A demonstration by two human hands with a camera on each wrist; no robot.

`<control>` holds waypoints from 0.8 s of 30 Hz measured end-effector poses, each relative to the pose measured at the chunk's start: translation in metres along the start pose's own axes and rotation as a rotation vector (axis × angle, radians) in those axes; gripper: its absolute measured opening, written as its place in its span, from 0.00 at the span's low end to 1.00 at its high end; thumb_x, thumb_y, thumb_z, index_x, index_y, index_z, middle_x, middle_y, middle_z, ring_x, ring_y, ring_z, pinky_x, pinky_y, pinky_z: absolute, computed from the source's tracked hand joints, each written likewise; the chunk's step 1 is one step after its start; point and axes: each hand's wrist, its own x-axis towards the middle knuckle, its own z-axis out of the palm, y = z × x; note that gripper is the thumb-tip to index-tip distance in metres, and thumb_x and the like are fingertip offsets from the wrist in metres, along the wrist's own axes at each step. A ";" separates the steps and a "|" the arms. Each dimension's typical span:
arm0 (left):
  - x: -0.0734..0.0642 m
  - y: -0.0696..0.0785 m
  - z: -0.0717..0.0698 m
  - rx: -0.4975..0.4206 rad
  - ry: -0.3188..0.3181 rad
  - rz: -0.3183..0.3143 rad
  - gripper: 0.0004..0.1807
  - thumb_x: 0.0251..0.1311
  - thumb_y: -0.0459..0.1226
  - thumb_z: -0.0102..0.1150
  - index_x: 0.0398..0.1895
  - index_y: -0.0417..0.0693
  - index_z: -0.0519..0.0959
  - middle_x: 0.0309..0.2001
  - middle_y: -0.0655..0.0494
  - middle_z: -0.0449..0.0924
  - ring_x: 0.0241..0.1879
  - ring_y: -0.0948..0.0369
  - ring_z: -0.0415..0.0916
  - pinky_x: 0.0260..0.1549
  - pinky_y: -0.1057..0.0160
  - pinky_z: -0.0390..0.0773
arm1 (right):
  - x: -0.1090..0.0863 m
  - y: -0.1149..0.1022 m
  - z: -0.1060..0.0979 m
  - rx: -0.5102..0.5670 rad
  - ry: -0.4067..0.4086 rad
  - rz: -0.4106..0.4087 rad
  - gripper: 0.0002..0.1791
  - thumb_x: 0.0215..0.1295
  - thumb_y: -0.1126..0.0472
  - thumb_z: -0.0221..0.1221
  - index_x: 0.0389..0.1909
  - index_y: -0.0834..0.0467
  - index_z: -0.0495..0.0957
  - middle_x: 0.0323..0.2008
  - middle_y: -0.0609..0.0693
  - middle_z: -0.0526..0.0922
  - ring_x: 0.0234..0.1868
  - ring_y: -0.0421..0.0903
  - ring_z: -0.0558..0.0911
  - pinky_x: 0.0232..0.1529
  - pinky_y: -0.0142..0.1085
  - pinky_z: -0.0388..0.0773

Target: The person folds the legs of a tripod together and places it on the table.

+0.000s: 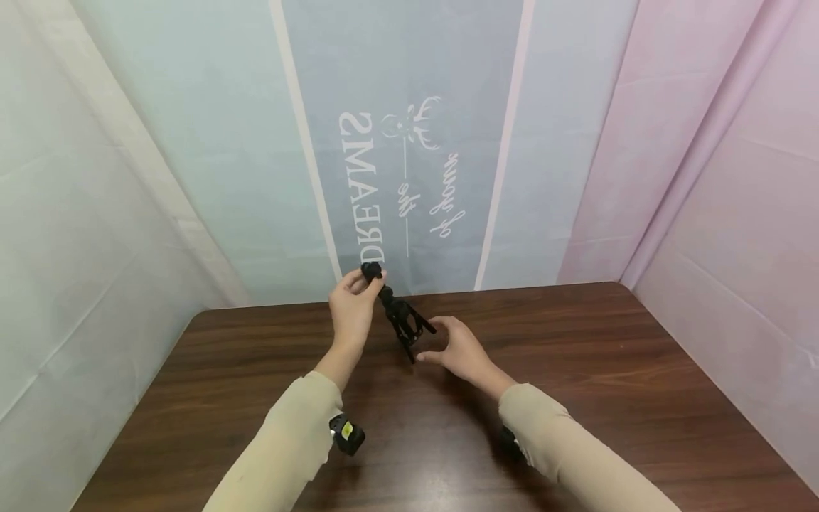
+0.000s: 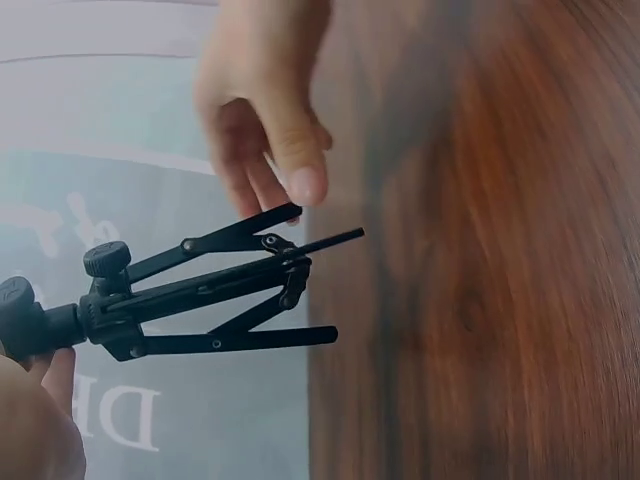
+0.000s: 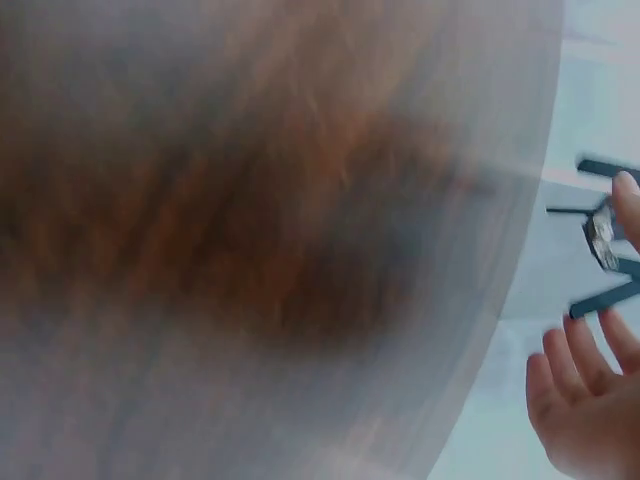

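Note:
A small black tripod (image 1: 399,313) is held slanting above the table, its legs partly spread and pointing toward the right hand. My left hand (image 1: 354,302) pinches the tripod's upper end between thumb and fingers. In the left wrist view, the tripod's hinged legs (image 2: 230,290) and a round side knob (image 2: 107,259) show plainly. My right hand (image 1: 463,352) reaches around the leg ends with thumb and fingers wide apart. Its thumb (image 2: 300,165) and fingers are right at a leg tip there. The right wrist view catches this hand (image 3: 600,420) and the legs only at its edge.
The dark wooden table (image 1: 608,398) spreads beneath both hands. A printed fabric backdrop (image 1: 409,64) with mirrored lettering stands behind its far edge, and pale cloth walls (image 1: 755,235) close both sides. A black wrist camera (image 1: 348,435) sits at the left sleeve.

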 end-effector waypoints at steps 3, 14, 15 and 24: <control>-0.003 0.004 -0.004 -0.094 0.033 -0.046 0.19 0.58 0.41 0.72 0.50 0.43 0.82 0.46 0.48 0.85 0.47 0.58 0.83 0.47 0.65 0.81 | -0.007 -0.003 0.002 -0.004 0.045 -0.018 0.47 0.48 0.52 0.78 0.68 0.61 0.68 0.63 0.59 0.72 0.63 0.59 0.71 0.58 0.54 0.73; -0.014 0.008 -0.022 -0.203 0.045 -0.031 0.19 0.58 0.39 0.72 0.49 0.37 0.82 0.43 0.48 0.86 0.43 0.57 0.85 0.47 0.59 0.82 | -0.018 -0.009 -0.003 -0.137 0.195 -0.158 0.45 0.47 0.54 0.78 0.67 0.59 0.70 0.61 0.56 0.74 0.60 0.57 0.74 0.54 0.54 0.76; -0.014 0.007 -0.026 -0.200 0.035 -0.016 0.19 0.58 0.39 0.72 0.49 0.36 0.82 0.42 0.49 0.87 0.43 0.58 0.85 0.47 0.59 0.82 | -0.018 -0.008 -0.005 -0.151 0.202 -0.169 0.44 0.48 0.54 0.78 0.67 0.59 0.70 0.61 0.56 0.75 0.60 0.56 0.74 0.55 0.54 0.76; -0.013 -0.006 -0.054 -0.118 -0.045 0.048 0.21 0.55 0.36 0.74 0.50 0.34 0.83 0.39 0.58 0.88 0.43 0.60 0.84 0.34 0.60 0.85 | -0.016 -0.003 -0.023 -0.243 0.231 -0.273 0.37 0.49 0.57 0.76 0.63 0.57 0.76 0.56 0.52 0.79 0.57 0.53 0.76 0.56 0.52 0.74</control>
